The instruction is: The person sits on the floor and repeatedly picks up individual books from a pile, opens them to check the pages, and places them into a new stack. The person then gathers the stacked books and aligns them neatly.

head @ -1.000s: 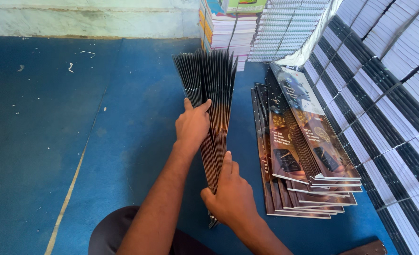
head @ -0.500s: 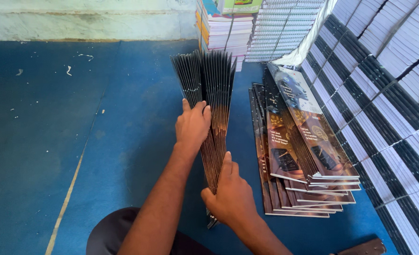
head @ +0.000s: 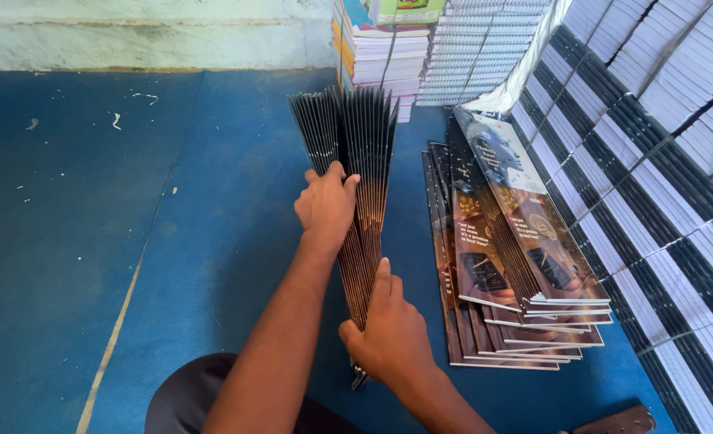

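Your left hand [head: 326,207] wraps around the middle of a sheaf of dark glossy covers [head: 358,185] standing on edge on the blue floor [head: 91,241], fingers curled over the far side, pinching the sheaf together. Your right hand [head: 390,336] clamps the near end low down, thumb laid along the top edge. The far end fans open above your left hand. These thin folded sheets look light but floppy and slick (they would likely slide apart), so grip near the bunched end. A slanted pile of printed booklets [head: 517,265] lies just beside, well clear of the bundled white stacks [head: 653,161].
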